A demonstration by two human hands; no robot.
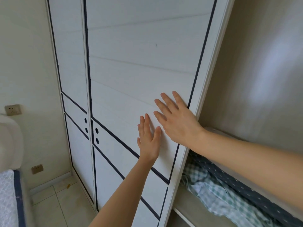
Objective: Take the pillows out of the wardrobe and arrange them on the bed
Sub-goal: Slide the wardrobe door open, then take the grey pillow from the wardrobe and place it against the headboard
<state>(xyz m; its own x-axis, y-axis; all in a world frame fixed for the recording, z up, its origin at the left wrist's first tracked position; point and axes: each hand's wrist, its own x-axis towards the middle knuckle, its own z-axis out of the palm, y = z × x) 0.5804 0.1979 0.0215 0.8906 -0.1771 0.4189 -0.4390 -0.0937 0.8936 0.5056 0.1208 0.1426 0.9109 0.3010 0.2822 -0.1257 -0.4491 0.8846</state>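
A white wardrobe with dark trim fills the view. Its sliding door (131,66) stands partly slid to the left, so the right section is open. My left hand (148,139) and my right hand (177,119) both lie flat on the door panel near its right edge, fingers spread, holding nothing. In the open section, on a shelf (188,210), lies bedding: a green-and-white checked cloth (211,192) and a dark blue dotted cloth (242,189), partly hidden behind my right forearm. A corner of the bed (9,199) with a blue-edged mattress shows at the lower left.
A second wardrobe door (70,63) stands to the left. Beyond it are a cream wall with two sockets (13,109), a padded headboard (9,141) and a tiled floor (65,202) between bed and wardrobe.
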